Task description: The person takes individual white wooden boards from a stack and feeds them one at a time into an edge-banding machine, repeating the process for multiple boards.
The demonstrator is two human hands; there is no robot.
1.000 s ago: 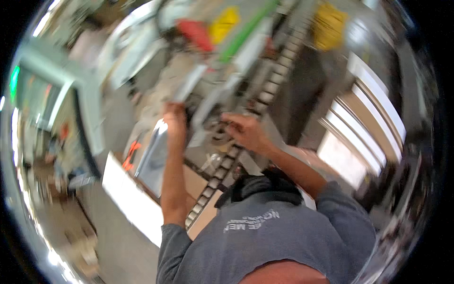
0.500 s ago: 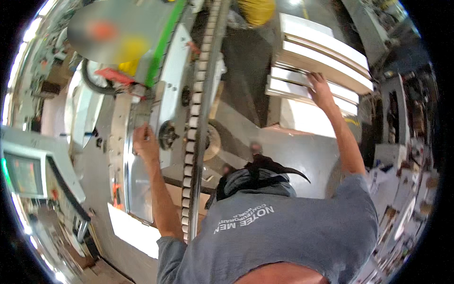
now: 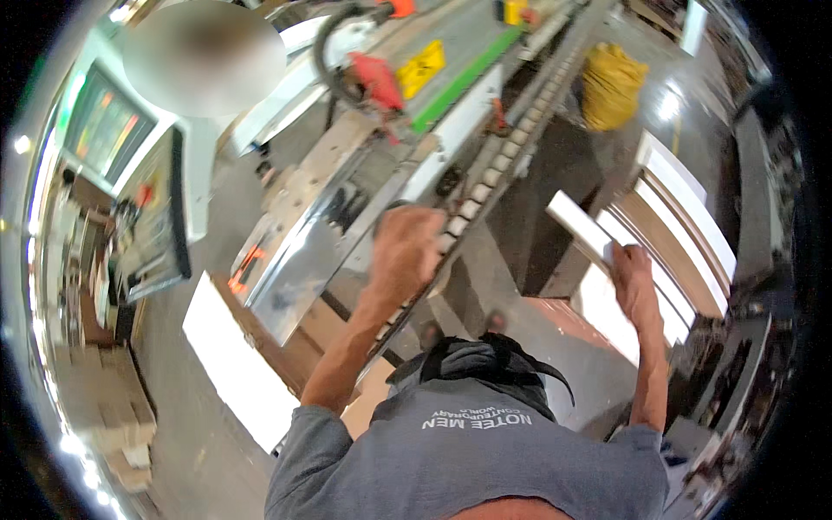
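Observation:
My right hand (image 3: 634, 276) is closed on the near end of a narrow white panel (image 3: 579, 224), held slanting out over the left side of a stack of white-faced boards (image 3: 685, 221). Over the near side of the roller track (image 3: 472, 208) is my left hand (image 3: 406, 253), back upward. Its fingers bend down and are blurred, so whether it touches the track or holds anything is hidden. Left of that hand lies the machine's shiny metal plate (image 3: 299, 282).
A green strip (image 3: 468, 80) runs along the machine beside the track. At the left stands a control screen (image 3: 104, 130). A large white board (image 3: 234, 368) lies at the lower left. Beyond the stack is a yellow sack (image 3: 612, 87). Another person is at the far left, blurred.
The view has turned, so the machine now slants. My right hand has drawn a narrow white panel out of the stack. My left hand has moved from the metal plate toward the roller track.

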